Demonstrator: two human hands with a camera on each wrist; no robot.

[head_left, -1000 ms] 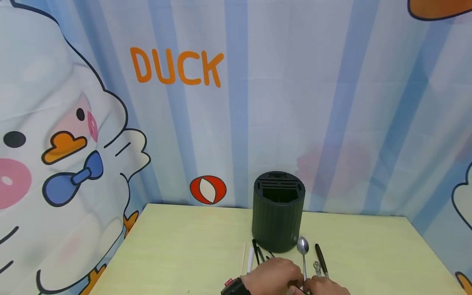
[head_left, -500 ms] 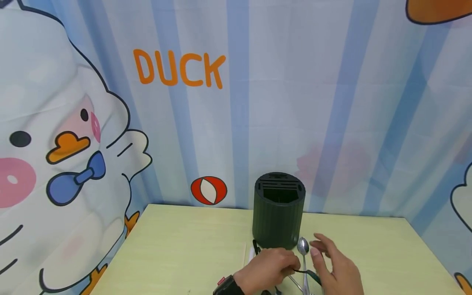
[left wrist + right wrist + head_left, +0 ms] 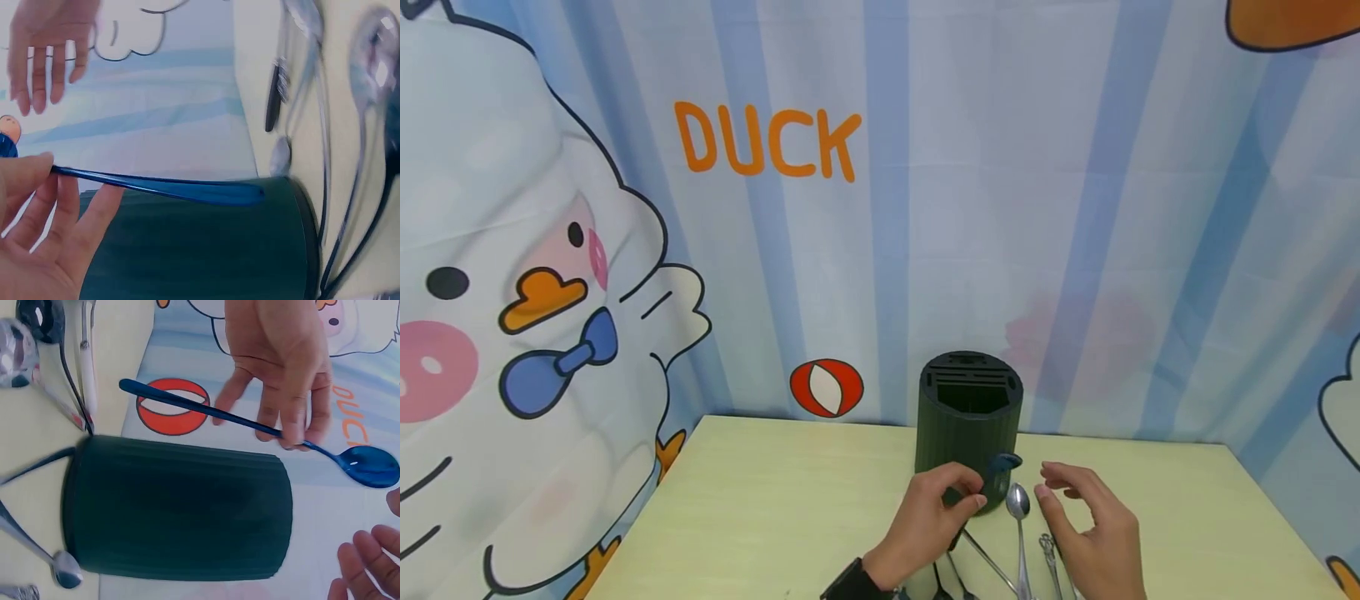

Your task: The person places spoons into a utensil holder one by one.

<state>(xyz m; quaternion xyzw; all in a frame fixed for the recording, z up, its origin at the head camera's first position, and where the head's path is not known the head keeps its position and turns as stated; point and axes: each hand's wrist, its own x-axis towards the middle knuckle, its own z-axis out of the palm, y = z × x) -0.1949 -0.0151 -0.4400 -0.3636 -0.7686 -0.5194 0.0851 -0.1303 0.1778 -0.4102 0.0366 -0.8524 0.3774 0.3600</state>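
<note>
My left hand point(image 3: 936, 517) pinches a shiny blue metal spoon point(image 3: 369, 467) between thumb and fingertips, near the bowl. In the right wrist view its long handle slants toward the table, past the side of a dark green ribbed utensil holder point(image 3: 951, 442). The spoon's bowl overlaps the front of the holder in the head view. My right hand point(image 3: 1093, 529) is raised to the right, fingers loosely bent, with nothing in it. Below the hands, a silver spoon point(image 3: 1018, 502) lies in front of the holder, beside an ornate silver handle point(image 3: 1048, 554).
Several more spoons and long-handled utensils point(image 3: 988, 560) lie on the pale yellow table point(image 3: 790, 483) near its front. A white handle point(image 3: 89, 394) shows among them in the right wrist view. The holder has slots and a wide opening on top. Behind the table hangs a duck-print curtain point(image 3: 970, 208).
The hands were together low over the utensils. My right hand has come away to the right and up. My left hand has lifted the blue spoon up before the holder.
</note>
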